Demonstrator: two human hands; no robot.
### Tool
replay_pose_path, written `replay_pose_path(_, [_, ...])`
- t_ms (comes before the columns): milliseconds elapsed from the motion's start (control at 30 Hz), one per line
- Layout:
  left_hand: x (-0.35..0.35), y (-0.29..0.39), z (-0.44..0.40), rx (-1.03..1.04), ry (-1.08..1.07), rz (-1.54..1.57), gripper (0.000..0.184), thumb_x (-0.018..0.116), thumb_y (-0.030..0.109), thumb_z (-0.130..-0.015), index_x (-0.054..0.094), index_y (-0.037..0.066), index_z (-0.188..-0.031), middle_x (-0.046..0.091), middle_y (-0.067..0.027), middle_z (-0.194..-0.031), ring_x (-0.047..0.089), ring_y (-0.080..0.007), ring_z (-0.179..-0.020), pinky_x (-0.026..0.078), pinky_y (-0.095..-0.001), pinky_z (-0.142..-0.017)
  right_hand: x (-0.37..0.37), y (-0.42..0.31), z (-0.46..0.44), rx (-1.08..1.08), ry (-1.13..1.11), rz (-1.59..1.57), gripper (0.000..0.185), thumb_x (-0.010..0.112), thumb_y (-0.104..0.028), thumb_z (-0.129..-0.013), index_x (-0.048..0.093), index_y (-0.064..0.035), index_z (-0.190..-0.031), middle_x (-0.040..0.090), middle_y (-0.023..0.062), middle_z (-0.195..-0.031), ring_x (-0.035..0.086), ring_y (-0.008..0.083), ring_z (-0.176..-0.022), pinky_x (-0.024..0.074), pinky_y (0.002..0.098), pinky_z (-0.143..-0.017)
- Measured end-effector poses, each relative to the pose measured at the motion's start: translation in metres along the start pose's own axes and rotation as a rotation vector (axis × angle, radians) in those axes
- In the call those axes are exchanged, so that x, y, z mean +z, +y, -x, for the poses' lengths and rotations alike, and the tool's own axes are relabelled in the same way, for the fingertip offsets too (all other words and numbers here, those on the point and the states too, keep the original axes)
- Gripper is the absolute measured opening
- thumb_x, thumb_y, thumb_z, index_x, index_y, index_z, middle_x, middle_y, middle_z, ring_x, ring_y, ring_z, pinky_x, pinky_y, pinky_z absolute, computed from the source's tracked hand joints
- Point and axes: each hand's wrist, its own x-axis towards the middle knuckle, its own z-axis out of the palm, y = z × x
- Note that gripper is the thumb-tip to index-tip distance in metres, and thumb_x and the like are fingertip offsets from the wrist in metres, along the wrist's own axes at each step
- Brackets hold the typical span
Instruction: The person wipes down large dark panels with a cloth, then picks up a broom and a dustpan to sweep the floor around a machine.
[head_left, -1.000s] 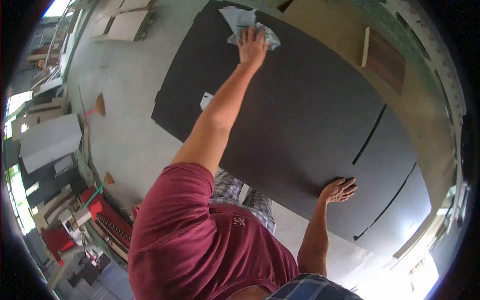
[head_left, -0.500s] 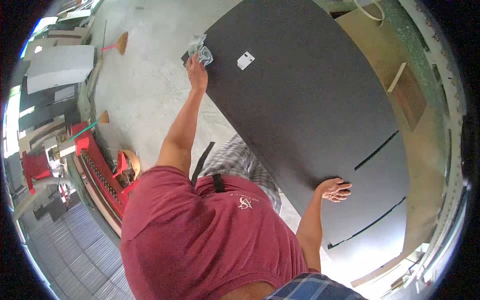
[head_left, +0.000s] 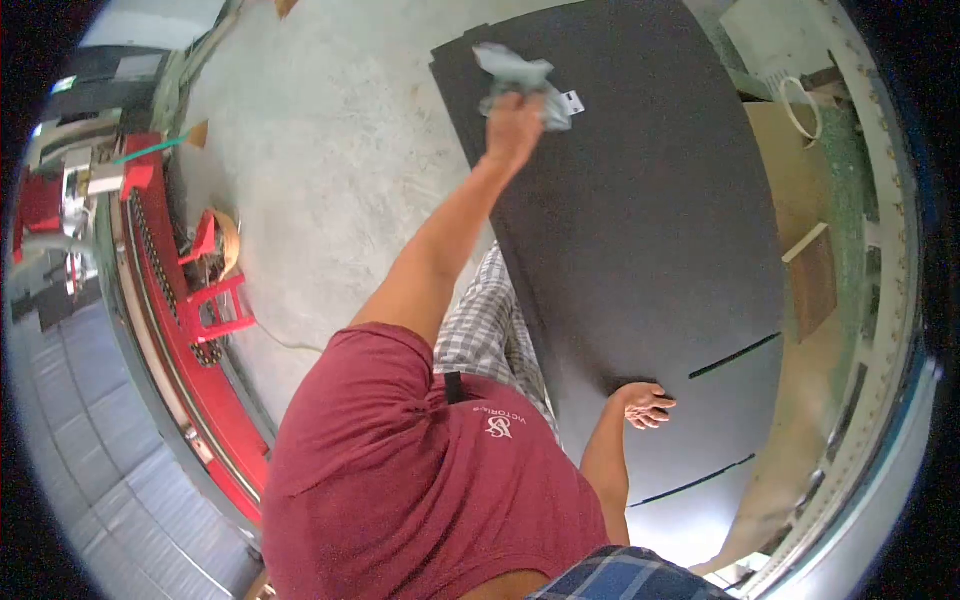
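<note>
Holds a crumpled, pale grey-green cloth (head_left: 527, 75) in the left hand (head_left: 515, 125), fingers bunched into the folds and blurred, over the far end of a large, flat, dark grey panel (head_left: 640, 190). Just beside the cloth, on the panel, a small white rectangular label (head_left: 573, 102) with dark marks, partly covered. Rests the right hand (head_left: 645, 402) on the nearer part of the panel, holding nothing, fingers loosely apart and slightly bent. Near that hand, 2 long, narrow black lines (head_left: 735, 356) across the surface, well apart from each other. Beyond the panel's right edge, a white ring-shaped loop (head_left: 801, 112) and a brown rectangular board (head_left: 812, 290). To the left, on the grey concrete floor (head_left: 330, 130), a red plastic stool (head_left: 222, 308) beside a long red metal frame (head_left: 190, 350)
</note>
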Motion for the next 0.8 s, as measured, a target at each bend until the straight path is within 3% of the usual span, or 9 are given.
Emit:
replay_pose_path(33, [-0.02,-0.026,-0.003,0.376,0.309,-0.715,0.018,0.05,0.014,-0.07,0.051,0.009,-0.088,0.053,-0.0128,-0.079,0.051,-0.0285,-0.078,0.041,-0.0383,-0.066,0.003,0.001,-0.001,0.015,-0.008,-0.007,0.048,0.019,-0.04,-0.082,0.023,-0.0238,-0.128,0.017,0.0112,-0.134,0.014,0.0316,-0.122,0.0115,0.0451,-0.097])
replay_pose_path(167, [-0.093,-0.107,-0.006,-0.187,0.293,-0.535,0.03,0.049,0.02,-0.075,0.046,0.008,-0.102,0.05,-0.018,-0.091,0.05,-0.0323,-0.085,0.041,-0.0418,-0.07,0.001,0.002,-0.001,0.0,0.03,-0.038,0.047,0.02,-0.04,-0.082,0.024,-0.024,-0.127,0.018,0.0103,-0.133,0.015,0.0332,-0.121,0.0117,0.0459,-0.096])
replay_pose_path(300, [-0.105,-0.028,0.074,0.221,0.24,-0.457,0.031,0.05,0.018,-0.074,0.045,0.006,-0.103,0.05,-0.0173,-0.09,0.05,-0.0336,-0.083,0.042,-0.0406,-0.069,-0.003,0.003,0.0,-0.013,0.105,0.03,0.046,0.022,-0.041,-0.082,0.026,-0.0247,-0.125,0.021,0.0095,-0.132,0.02,0.0343,-0.119,0.0159,0.0479,-0.094])
replay_pose_path(367, [-0.072,0.003,0.131,0.273,-0.096,-0.359,0.024,0.051,0.019,-0.071,0.048,0.004,-0.09,0.05,-0.0139,-0.087,0.05,-0.03,-0.078,0.041,-0.0402,-0.064,0.001,0.005,0.002,-0.031,0.103,0.017,0.044,0.026,-0.04,-0.081,0.029,-0.0259,-0.123,0.025,0.0091,-0.13,0.025,0.0339,-0.117,0.0209,0.0491,-0.091])
replay_pose_path(433, [-0.014,0.011,0.195,0.677,-0.431,-0.464,0.016,0.044,0.018,-0.075,0.048,0.004,-0.083,0.05,-0.0111,-0.077,0.051,-0.0259,-0.074,0.041,-0.0367,-0.061,0.036,0.02,-0.013,-0.016,0.127,0.25,0.046,0.025,-0.041,-0.082,0.028,-0.0266,-0.125,0.021,0.0075,-0.133,0.022,0.0318,-0.118,0.0184,0.0475,-0.093])
replay_pose_path(500, [0.018,0.058,0.26,0.019,-0.969,0.164,0.019,0.043,0.02,-0.076,0.049,0.006,-0.087,0.049,-0.011,-0.078,0.05,-0.0226,-0.076,0.041,-0.0331,-0.065,0.008,0.003,-0.003,-0.009,0.11,0.151,0.045,0.024,-0.041,-0.083,0.028,-0.026,-0.125,0.021,0.008,-0.133,0.021,0.0323,-0.119,0.018,0.0473,-0.094])
replay_pose_path(533, [0.046,0.042,0.298,0.578,-0.91,-0.34,0.017,0.046,0.022,-0.075,0.05,0.012,-0.088,0.047,-0.0072,-0.082,0.048,-0.0218,-0.08,0.04,-0.0341,-0.068,-0.009,0.0,0.003,0.003,0.1,0.097,0.045,0.023,-0.04,-0.083,0.028,-0.0255,-0.125,0.021,0.0085,-0.132,0.021,0.0328,-0.119,0.0176,0.0471,-0.094])
replay_pose_path(600, [0.032,0.057,0.321,1.078,-0.723,-0.319,0.017,0.05,0.024,-0.072,0.05,0.018,-0.088,0.045,-0.0042,-0.084,0.047,-0.0214,-0.083,0.038,-0.0368,-0.067,-0.017,0.0,0.008,-0.008,0.099,0.078,0.044,0.023,-0.039,-0.084,0.028,-0.025,-0.125,0.022,0.0092,-0.132,0.02,0.0332,-0.12,0.0171,0.047,-0.094])
replay_pose_path(800, [-0.024,0.031,0.238,0.706,-0.582,-0.399,0.021,0.057,0.023,-0.065,0.055,0.017,-0.086,0.05,-0.0098,-0.08,0.049,-0.0254,-0.08,0.039,-0.0398,-0.064,-0.007,0.006,0.004,-0.001,0.095,0.016,0.045,0.025,-0.036,-0.084,0.027,-0.0222,-0.127,0.02,0.0117,-0.133,0.019,0.034,-0.121,0.0157,0.0476,-0.095])
